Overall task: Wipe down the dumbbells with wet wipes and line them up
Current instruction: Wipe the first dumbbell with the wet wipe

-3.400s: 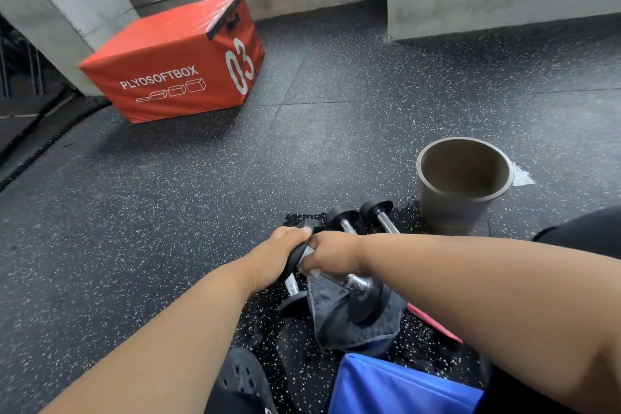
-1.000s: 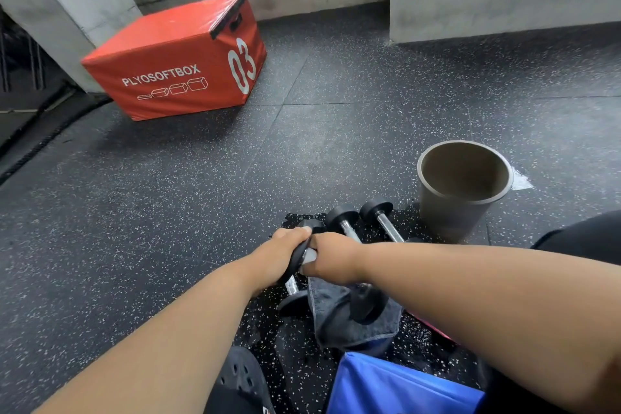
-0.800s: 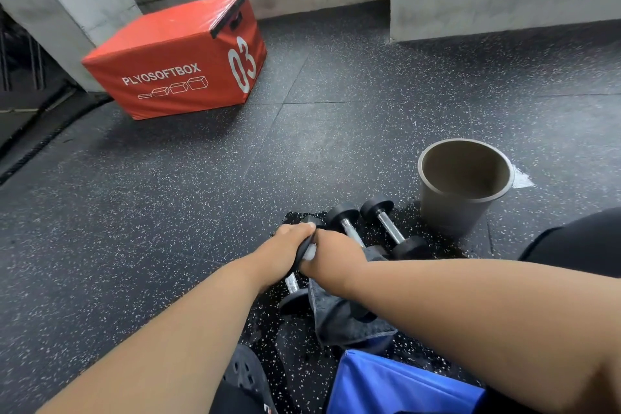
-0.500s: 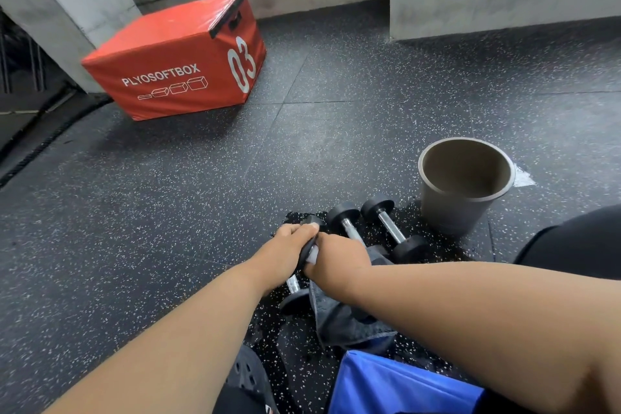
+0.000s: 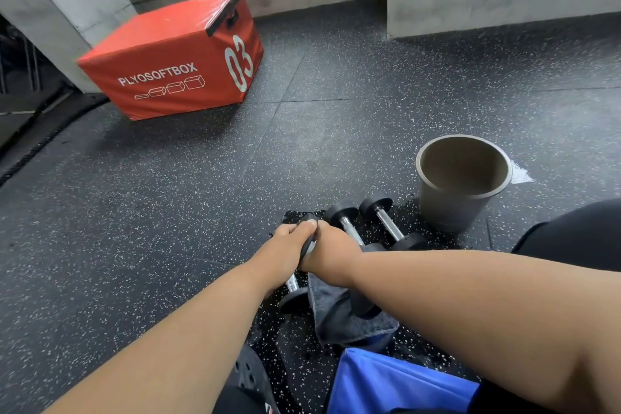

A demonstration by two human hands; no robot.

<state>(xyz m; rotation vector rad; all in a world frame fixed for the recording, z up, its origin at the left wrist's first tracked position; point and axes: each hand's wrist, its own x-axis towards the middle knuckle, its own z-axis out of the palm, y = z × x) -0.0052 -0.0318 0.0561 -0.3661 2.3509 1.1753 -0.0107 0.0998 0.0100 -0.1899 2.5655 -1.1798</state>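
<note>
- Left hand [image 5: 285, 247]: just below frame centre, fingers curled over the black far head of the held dumbbell [image 5: 297, 292], gripping it.
- Right hand [image 5: 331, 254]: touching the left hand at its 3 o'clock, closed around the same dumbbell and bunching the grey cloth [image 5: 342, 319]; the fingers are hidden beneath the hand, so the exact contact cannot be told.
- Held dumbbell: chrome handle and near black head show below the left hand, at 6 o'clock of it; the near head lies at the left edge of the cloth.
- Grey cloth: hangs from the right hand toward 6 o'clock onto the dark wet floor patch; a further black dumbbell head [image 5: 364, 304] rests on it.
- Second dumbbell [image 5: 349, 228]: at 2 o'clock of the hands, lying on the floor, handle running toward 5 o'clock.
- Third dumbbell [image 5: 389, 227]: just beside the second, at its 3 o'clock, parallel to it.
- Grey bucket [image 5: 447, 208]: upright, at 2 o'clock of the third dumbbell, close to it.
- Red plyo box [image 5: 161, 77]: at 10 o'clock of the hands, well apart, marked "PLYOSOFTBOX" and "03".
- Blue fabric [image 5: 386, 386]: bottom edge, at 6 o'clock of the cloth.
</note>
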